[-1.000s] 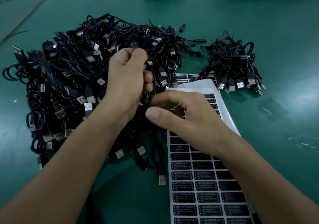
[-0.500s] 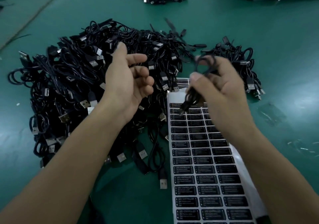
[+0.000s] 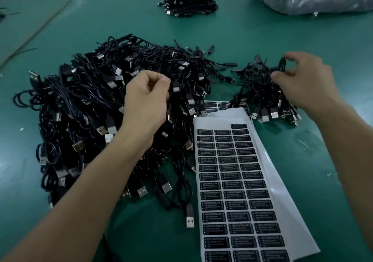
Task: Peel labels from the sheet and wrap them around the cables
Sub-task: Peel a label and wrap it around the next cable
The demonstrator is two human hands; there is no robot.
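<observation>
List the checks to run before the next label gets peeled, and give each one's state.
1. Right hand free to peel: not ok. It pinches a cable over the small pile.
2. Left hand holding a cable from the large pile: cannot tell. Its curled fingers hide any grip.
3. Labels left on the label sheet: ok. Many full rows remain.
4. Top-row label uncovered and reachable: ok. Nothing lies on it.
</observation>
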